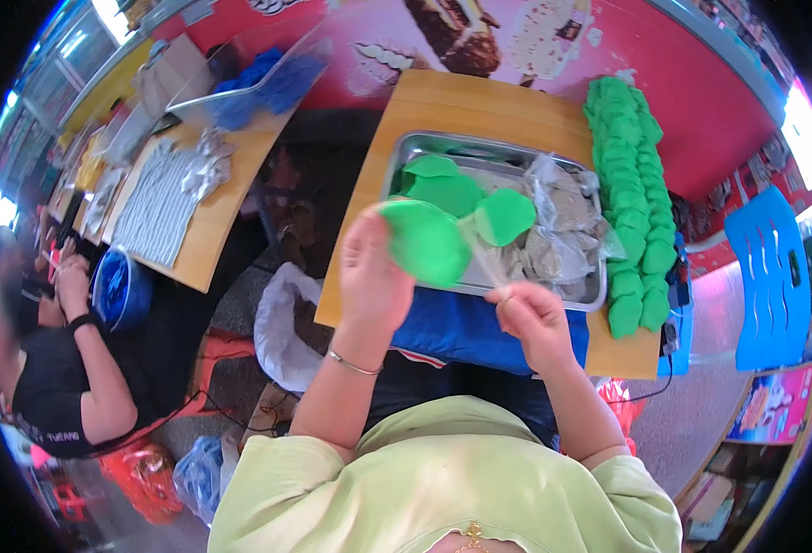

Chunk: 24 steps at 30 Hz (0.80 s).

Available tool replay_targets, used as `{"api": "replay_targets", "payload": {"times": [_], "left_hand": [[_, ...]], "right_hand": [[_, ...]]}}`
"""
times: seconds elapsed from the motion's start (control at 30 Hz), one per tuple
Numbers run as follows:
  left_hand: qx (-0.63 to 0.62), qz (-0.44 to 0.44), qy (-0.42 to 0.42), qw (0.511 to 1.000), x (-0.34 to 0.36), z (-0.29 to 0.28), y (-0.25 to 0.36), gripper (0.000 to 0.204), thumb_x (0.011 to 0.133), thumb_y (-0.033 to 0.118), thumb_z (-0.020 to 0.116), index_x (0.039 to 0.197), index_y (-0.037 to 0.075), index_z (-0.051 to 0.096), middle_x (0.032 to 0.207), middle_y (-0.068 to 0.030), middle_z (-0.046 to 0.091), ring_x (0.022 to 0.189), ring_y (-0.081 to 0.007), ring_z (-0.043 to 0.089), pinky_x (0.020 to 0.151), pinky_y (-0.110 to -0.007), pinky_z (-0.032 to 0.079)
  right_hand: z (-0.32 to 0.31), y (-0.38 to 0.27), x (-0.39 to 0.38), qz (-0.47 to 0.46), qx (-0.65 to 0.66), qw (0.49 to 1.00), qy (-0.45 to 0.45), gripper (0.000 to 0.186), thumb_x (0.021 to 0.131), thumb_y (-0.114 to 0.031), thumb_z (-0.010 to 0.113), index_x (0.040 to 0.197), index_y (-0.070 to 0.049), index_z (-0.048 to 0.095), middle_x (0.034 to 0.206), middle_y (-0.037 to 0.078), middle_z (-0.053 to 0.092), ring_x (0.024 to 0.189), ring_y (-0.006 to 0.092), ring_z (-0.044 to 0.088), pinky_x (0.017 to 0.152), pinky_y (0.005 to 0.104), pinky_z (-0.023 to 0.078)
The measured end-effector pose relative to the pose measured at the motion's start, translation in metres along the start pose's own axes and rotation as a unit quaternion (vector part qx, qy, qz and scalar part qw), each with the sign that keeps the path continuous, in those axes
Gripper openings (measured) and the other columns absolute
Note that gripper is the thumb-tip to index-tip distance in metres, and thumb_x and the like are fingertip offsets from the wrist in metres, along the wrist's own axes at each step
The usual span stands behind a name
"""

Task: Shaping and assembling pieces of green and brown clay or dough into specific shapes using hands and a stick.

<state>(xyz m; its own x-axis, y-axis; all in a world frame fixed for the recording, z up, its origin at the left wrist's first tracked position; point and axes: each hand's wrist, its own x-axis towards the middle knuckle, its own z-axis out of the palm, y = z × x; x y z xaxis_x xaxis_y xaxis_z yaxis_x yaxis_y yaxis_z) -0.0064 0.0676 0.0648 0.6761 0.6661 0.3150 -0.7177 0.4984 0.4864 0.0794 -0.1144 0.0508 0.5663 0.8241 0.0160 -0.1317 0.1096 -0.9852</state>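
The left hand (371, 276) holds a round green sheet (429, 244), right hand (532, 319) a slim tool (486, 261).

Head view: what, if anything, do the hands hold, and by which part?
Left hand: a green disc, by its left edge. Right hand: a thin, pale, blurred tool, by its near end.

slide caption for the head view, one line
Left hand holds a round green sheet by a metal tray; right hand grips a thin tool.

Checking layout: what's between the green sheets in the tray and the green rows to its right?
In the head view, clear plastic and greyish lumps lie between them, then the metal tray's right rim.
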Motion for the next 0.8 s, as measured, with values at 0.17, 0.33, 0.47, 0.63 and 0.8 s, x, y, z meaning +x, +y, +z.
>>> {"api": "replay_targets", "payload": {"times": [0.17,0.33,0.47,0.63,0.8], "left_hand": [[-0.108,0.043,0.060,0.991,0.028,-0.031,0.034,0.026,0.094,0.025,0.051,0.106,0.003,0.056,0.089,-0.0068,0.060,0.075,-0.0149,0.051,0.062,-0.025,0.042],[-0.060,-0.031,0.005,0.998,0.026,-0.042,0.032,0.026,0.095,0.022,0.050,0.112,0.003,0.057,0.102,-0.0072,0.065,0.089,-0.0195,0.062,0.076,-0.031,0.051],[0.003,-0.037,0.040,0.999,0.016,-0.024,0.020,0.030,0.096,0.020,0.049,0.115,-0.002,0.055,0.102,-0.0084,0.064,0.090,-0.0196,0.062,0.081,-0.033,0.051],[0.052,-0.092,0.022,0.994,0.013,-0.004,0.013,0.029,0.095,0.017,0.050,0.117,-0.002,0.054,0.097,-0.0095,0.063,0.087,-0.0174,0.063,0.074,-0.031,0.053],[0.054,-0.084,0.050,0.994,0.012,-0.003,0.008,0.022,0.094,0.012,0.051,0.111,-0.002,0.054,0.074,-0.0038,0.056,0.064,-0.0084,0.052,0.056,-0.019,0.044]], "right_hand": [[-0.039,-0.017,0.009,-0.113,-0.145,0.976,0.117,0.018,0.090,-0.008,0.052,0.101,0.002,0.063,0.067,0.002,0.054,0.057,0.0083,0.047,0.051,0.0214,0.036],[-0.045,-0.008,0.013,-0.165,-0.552,0.817,0.027,0.022,0.082,-0.009,0.059,0.104,-0.008,0.064,0.080,0.010,0.059,0.075,0.0294,0.059,0.067,0.0371,0.048],[-0.054,-0.009,0.021,-0.201,-0.555,0.806,0.035,0.026,0.082,-0.007,0.058,0.108,-0.008,0.062,0.092,0.011,0.059,0.089,0.0304,0.057,0.078,0.0378,0.047],[-0.095,-0.019,0.029,-0.105,-0.688,0.710,0.110,0.028,0.073,-0.026,0.069,0.096,-0.011,0.061,0.092,0.008,0.060,0.093,0.0259,0.058,0.077,0.0370,0.048],[-0.114,-0.007,0.026,-0.034,-0.699,0.707,0.102,0.027,0.075,-0.026,0.068,0.096,-0.012,0.060,0.092,0.006,0.061,0.092,0.0280,0.058,0.075,0.0388,0.048]]}}
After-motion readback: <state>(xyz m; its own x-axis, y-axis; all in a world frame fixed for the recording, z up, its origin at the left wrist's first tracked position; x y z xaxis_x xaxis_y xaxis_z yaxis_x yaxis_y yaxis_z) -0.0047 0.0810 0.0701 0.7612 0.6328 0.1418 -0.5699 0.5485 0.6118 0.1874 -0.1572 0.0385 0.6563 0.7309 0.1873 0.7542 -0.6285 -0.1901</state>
